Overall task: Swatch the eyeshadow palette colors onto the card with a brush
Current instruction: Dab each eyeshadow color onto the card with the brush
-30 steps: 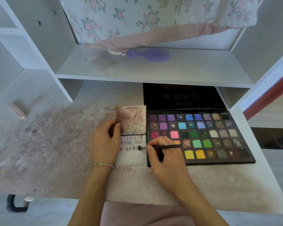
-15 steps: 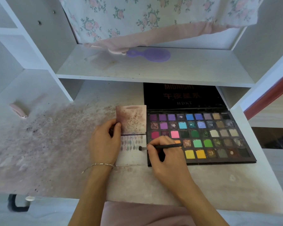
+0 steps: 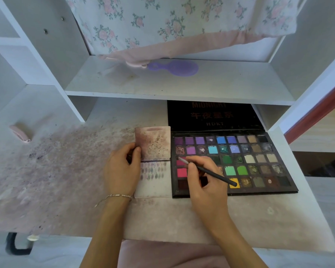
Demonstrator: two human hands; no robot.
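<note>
A large black eyeshadow palette lies open on the desk, its lid propped against the back. Left of it lies the white swatch card, bearing rows of small smudged swatches, with a stained upper flap standing above it. My left hand pinches the left edge of that flap with thumb and fingers. My right hand grips a thin black brush; its tip sits at the palette's left column, over a dark red pan. My right hand hides several pans.
The desk top is dusted with dark powder on the left. A purple hairbrush lies on the shelf above, under a floral cloth. A pink object lies at the far left. A pink cushion sits below the desk edge.
My right hand has swung the brush tip from the swatch card up and right to the palette's left column. My left hand has kept its hold on the flap.
</note>
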